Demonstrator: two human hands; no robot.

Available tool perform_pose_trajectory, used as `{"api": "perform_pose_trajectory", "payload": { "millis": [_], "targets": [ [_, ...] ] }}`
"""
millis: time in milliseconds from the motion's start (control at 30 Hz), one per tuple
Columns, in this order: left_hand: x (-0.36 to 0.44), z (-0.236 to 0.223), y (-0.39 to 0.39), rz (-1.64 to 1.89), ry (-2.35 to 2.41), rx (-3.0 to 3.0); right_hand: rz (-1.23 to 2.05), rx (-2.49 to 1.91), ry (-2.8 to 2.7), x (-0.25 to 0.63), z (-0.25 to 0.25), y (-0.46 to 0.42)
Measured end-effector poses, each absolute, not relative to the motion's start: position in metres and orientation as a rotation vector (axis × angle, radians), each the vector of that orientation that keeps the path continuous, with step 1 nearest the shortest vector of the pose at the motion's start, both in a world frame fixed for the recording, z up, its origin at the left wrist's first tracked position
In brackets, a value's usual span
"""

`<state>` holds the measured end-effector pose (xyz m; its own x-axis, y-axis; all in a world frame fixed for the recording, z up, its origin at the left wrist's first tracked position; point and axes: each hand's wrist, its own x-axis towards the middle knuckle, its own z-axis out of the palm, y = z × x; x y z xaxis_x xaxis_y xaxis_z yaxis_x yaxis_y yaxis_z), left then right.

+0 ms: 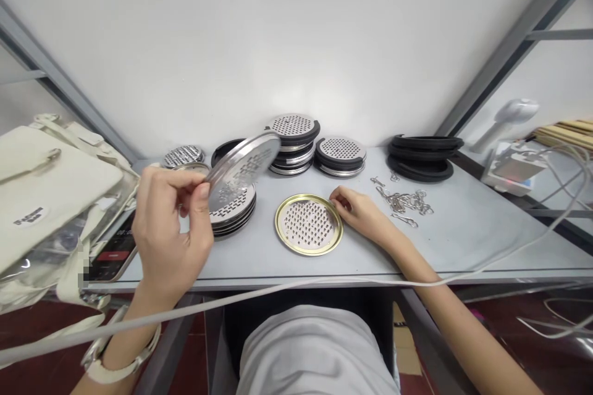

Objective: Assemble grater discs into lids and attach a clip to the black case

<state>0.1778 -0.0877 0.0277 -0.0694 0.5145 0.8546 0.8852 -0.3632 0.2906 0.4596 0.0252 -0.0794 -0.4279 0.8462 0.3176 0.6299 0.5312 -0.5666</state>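
My left hand (169, 228) is raised above the table and pinches the edge of a silver perforated disc (243, 168), held tilted over a stack of similar discs (231, 210). My right hand (359, 210) rests on the table with curled fingers touching the right rim of a gold-rimmed perforated disc (309, 223) that lies flat in front of me. A loose heap of small metal clips (403, 200) lies just right of that hand.
Stacks of black-ringed perforated discs (294, 142) (340, 155) stand at the back, black rubber rings (424, 157) at the back right. A cream bag (50, 197) and a phone (113, 253) sit at the left edge. A white cable (463, 274) crosses the table's front.
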Motion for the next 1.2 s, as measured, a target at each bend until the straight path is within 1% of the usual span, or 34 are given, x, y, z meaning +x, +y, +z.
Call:
{"api": "perform_pose_trajectory", "payload": {
  "millis": [100, 200, 333, 400, 467, 567, 700, 800, 933, 1067, 1200],
  "targets": [
    [0.199, 0.025, -0.087, -1.849, -1.637, -2.022, 0.595, -1.164, -2.087, 0.459, -0.070, 0.018],
    [0.216, 0.004, -0.077, -2.235, -1.984, -2.339, 0.829, -1.165, -1.861, 0.457, -0.060, 0.007],
    [0.229, -0.038, -0.065, -2.820, -2.421, -2.193, 1.247, -1.171, -1.719, 0.457, -0.057, -0.001],
    [0.231, -0.055, -0.063, -2.950, -2.530, -2.100, 1.295, -1.170, -1.655, 0.459, -0.060, 0.001],
    [0.230, -0.065, -0.063, -2.978, -2.580, -2.080, 1.217, -1.203, -1.608, 0.460, -0.064, 0.005],
    [0.227, -0.069, -0.064, -2.823, -2.603, -2.169, 1.135, -1.223, -1.637, 0.459, -0.073, 0.011],
    [0.224, -0.071, -0.066, -2.353, -2.562, -2.422, 1.083, -1.202, -1.766, 0.457, -0.083, 0.016],
    [0.221, -0.073, -0.067, -2.010, -2.456, -2.563, 0.960, -1.219, -1.854, 0.457, -0.087, 0.017],
    [0.214, -0.074, -0.067, -1.552, -2.316, -2.587, 0.797, -1.260, -1.962, 0.456, -0.086, 0.015],
    [0.212, -0.073, -0.068, -1.289, -2.241, -2.568, 0.711, -1.276, -2.004, 0.454, -0.084, 0.013],
    [0.214, -0.073, -0.072, -1.142, -2.194, -2.581, 0.630, -1.310, -2.011, 0.452, -0.083, 0.011]
  ]
}}
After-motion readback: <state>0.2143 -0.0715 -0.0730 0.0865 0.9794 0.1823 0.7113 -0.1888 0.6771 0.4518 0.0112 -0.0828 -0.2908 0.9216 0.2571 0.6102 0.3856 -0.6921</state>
